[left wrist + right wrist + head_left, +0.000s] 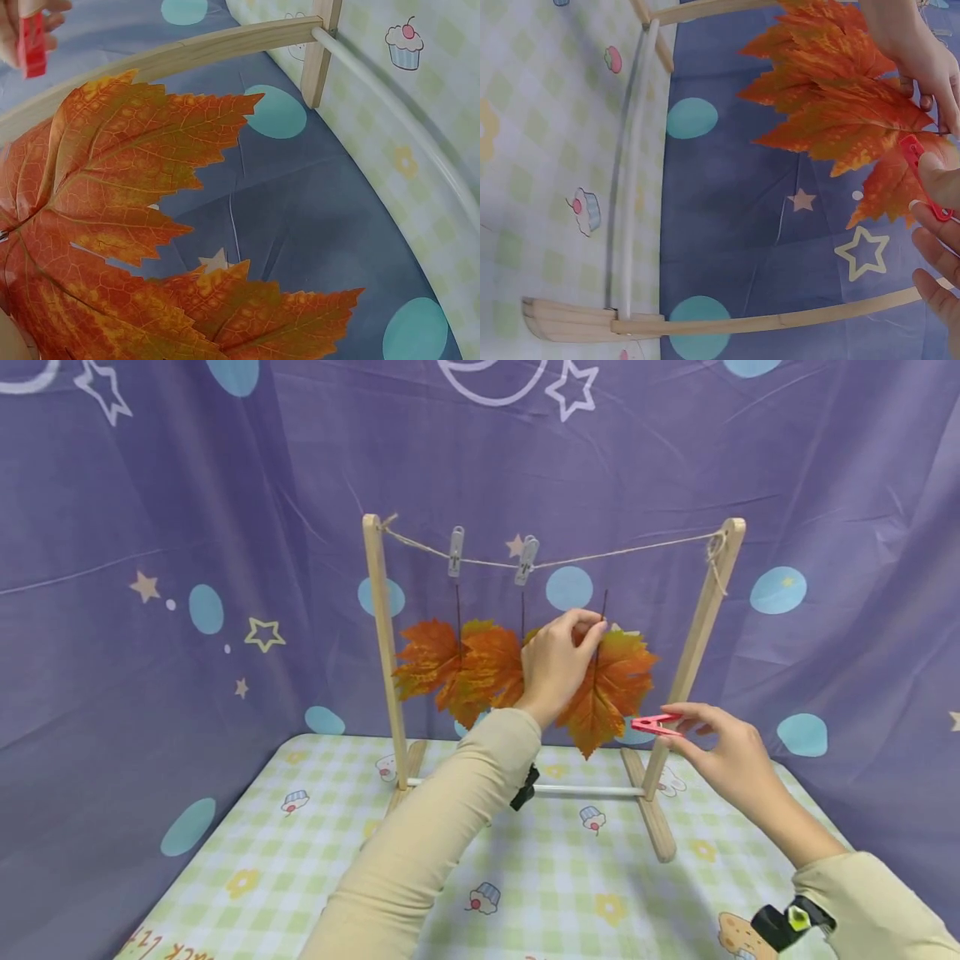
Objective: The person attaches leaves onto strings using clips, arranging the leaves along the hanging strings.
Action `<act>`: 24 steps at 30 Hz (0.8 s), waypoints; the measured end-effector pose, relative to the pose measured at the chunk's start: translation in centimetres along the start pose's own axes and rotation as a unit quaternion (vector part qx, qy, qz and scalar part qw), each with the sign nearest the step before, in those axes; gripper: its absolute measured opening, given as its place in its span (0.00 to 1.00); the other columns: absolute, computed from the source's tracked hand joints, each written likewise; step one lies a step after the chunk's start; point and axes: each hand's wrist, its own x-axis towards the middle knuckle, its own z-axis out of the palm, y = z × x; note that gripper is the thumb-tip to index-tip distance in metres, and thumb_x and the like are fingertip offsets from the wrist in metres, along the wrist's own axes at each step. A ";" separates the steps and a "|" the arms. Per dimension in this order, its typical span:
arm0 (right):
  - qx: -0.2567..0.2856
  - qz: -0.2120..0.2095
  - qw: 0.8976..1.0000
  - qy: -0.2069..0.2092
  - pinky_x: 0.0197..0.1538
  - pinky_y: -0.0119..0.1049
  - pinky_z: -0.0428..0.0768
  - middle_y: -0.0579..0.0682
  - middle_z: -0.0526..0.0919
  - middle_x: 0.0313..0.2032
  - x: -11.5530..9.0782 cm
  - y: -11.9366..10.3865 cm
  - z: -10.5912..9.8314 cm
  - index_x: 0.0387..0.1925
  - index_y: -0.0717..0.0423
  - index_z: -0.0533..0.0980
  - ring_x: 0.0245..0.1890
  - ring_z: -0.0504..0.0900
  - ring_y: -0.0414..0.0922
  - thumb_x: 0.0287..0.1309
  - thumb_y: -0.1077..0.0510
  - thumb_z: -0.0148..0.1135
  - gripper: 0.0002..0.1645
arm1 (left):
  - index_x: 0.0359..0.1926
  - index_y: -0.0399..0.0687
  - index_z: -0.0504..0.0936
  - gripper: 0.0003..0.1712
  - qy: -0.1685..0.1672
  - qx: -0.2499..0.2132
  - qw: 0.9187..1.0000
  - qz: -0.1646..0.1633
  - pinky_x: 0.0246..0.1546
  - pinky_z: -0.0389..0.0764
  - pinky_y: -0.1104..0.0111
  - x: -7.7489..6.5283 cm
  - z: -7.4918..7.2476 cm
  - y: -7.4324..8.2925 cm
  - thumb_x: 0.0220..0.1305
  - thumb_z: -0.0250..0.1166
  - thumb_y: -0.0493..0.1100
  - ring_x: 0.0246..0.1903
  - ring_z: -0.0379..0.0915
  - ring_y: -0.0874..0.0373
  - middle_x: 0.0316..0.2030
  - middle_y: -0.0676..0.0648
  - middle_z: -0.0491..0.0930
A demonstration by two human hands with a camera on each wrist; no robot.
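My left hand (558, 660) pinches the thin stem of an orange maple leaf (611, 681) near the right part of the string. To the right and lower, my right hand (731, 756) holds a red clothespin (647, 724) between thumb and fingers; it also shows in the right wrist view as a red clothespin (913, 150). Two more leaves, a left one (429, 658) and a middle one (497, 662), hang under a grey clothespin (456, 553) and a second grey clothespin (527, 562) on the string. My left hand partly covers the middle leaf.
The string (630, 551) is tied between two wooden posts, left (384, 635) and right (697, 643). A white rod (588, 791) joins them low down. The frame stands on a checked tablecloth (300, 860), before a purple curtain (315, 485).
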 end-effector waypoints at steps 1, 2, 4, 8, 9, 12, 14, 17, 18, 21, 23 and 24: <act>0.002 -0.001 1.000 0.001 0.42 0.24 0.72 0.51 0.86 0.36 0.3 0.0 -0.1 0.49 0.58 0.82 0.34 0.80 0.45 0.44 0.69 0.77 0.26 | 0.46 0.60 0.86 0.12 0.001 0.003 1.000 0.001 0.23 0.68 0.73 0.0 0.0 -0.1 0.70 0.61 0.56 0.22 0.70 0.67 0.33 0.62 0.84; 0.004 -0.003 1.000 0.003 0.42 0.24 0.72 0.52 0.86 0.35 0.6 0.0 -0.2 0.49 0.58 0.83 0.34 0.80 0.46 0.44 0.69 0.77 0.26 | 0.46 0.61 0.86 0.12 0.003 0.005 1.000 0.001 0.24 0.68 0.73 0.1 0.1 -0.1 0.70 0.61 0.56 0.23 0.71 0.67 0.33 0.62 0.85; 0.006 -0.007 1.000 0.007 0.42 0.24 0.72 0.52 0.85 0.34 1.3 0.0 -0.4 0.49 0.58 0.83 0.34 0.80 0.45 0.44 0.69 0.77 0.26 | 0.47 0.61 0.86 0.12 0.006 0.009 1.000 0.002 0.24 0.69 0.73 0.1 0.1 -0.2 0.70 0.61 0.56 0.25 0.73 0.66 0.34 0.62 0.85; 0.004 -0.013 1.000 0.018 0.42 0.24 0.72 0.51 0.85 0.36 2.6 -0.1 -0.7 0.49 0.59 0.83 0.35 0.78 0.42 0.45 0.69 0.76 0.25 | 0.47 0.61 0.86 0.12 0.008 0.011 1.000 0.000 0.26 0.71 0.73 0.2 0.3 -0.2 0.70 0.62 0.56 0.28 0.77 0.64 0.35 0.62 0.85; 0.004 -0.012 1.000 0.022 0.42 0.24 0.72 0.51 0.85 0.37 3.0 -0.2 -0.8 0.49 0.59 0.83 0.35 0.78 0.40 0.46 0.69 0.76 0.25 | 0.47 0.61 0.86 0.12 0.009 0.012 1.000 -0.001 0.26 0.71 0.73 0.2 0.3 -0.2 0.70 0.62 0.56 0.29 0.78 0.64 0.35 0.62 0.85; 0.004 -0.006 0.999 0.038 0.42 0.23 0.71 0.52 0.85 0.38 3.9 -0.3 -0.9 0.51 0.60 0.82 0.36 0.77 0.38 0.47 0.69 0.76 0.26 | 0.47 0.61 0.86 0.11 0.012 0.011 1.000 -0.003 0.27 0.72 0.72 0.2 0.4 -0.1 0.70 0.62 0.55 0.30 0.78 0.64 0.35 0.62 0.86; 0.009 -0.002 0.999 0.050 0.42 0.24 0.71 0.53 0.84 0.37 4.5 -0.4 -0.9 0.52 0.60 0.82 0.36 0.77 0.39 0.47 0.69 0.76 0.26 | 0.46 0.61 0.86 0.11 0.013 0.012 1.000 -0.004 0.27 0.72 0.72 0.2 0.5 0.0 0.70 0.62 0.56 0.30 0.78 0.64 0.35 0.62 0.85; 0.009 0.005 0.997 0.072 0.42 0.25 0.70 0.56 0.83 0.36 5.3 -0.6 -0.8 0.52 0.61 0.82 0.36 0.76 0.42 0.48 0.68 0.76 0.26 | 0.46 0.61 0.86 0.11 0.014 0.012 1.000 -0.005 0.28 0.72 0.71 0.1 0.6 0.0 0.70 0.62 0.56 0.30 0.78 0.64 0.35 0.61 0.86; 0.009 0.007 0.997 0.078 0.42 0.25 0.69 0.56 0.83 0.36 5.6 -0.6 -0.8 0.52 0.61 0.82 0.36 0.75 0.44 0.48 0.68 0.76 0.26 | 0.46 0.61 0.86 0.12 0.013 0.015 1.000 -0.005 0.28 0.72 0.72 0.1 0.6 0.0 0.70 0.62 0.56 0.30 0.78 0.64 0.35 0.62 0.86; 0.011 0.012 0.996 0.093 0.43 0.25 0.68 0.57 0.83 0.38 6.5 -0.7 -0.7 0.51 0.61 0.82 0.37 0.74 0.47 0.49 0.67 0.76 0.24 | 0.47 0.62 0.86 0.12 0.011 0.018 1.000 -0.007 0.28 0.72 0.72 0.0 0.7 0.0 0.70 0.62 0.56 0.30 0.78 0.65 0.36 0.62 0.86; 0.014 0.014 0.995 0.096 0.44 0.24 0.68 0.57 0.83 0.41 7.1 -0.8 -0.7 0.51 0.61 0.82 0.38 0.74 0.47 0.49 0.66 0.76 0.24 | 0.47 0.62 0.86 0.12 0.011 0.020 1.000 -0.008 0.28 0.71 0.73 -0.1 0.8 0.0 0.70 0.62 0.56 0.30 0.78 0.65 0.36 0.62 0.86; 0.016 0.013 0.995 0.098 0.44 0.24 0.68 0.57 0.83 0.42 7.4 -0.8 -0.7 0.51 0.61 0.82 0.38 0.74 0.47 0.50 0.66 0.75 0.24 | 0.47 0.62 0.86 0.12 0.011 0.021 1.000 -0.008 0.28 0.71 0.73 -0.1 0.8 0.0 0.70 0.62 0.56 0.30 0.78 0.65 0.36 0.62 0.85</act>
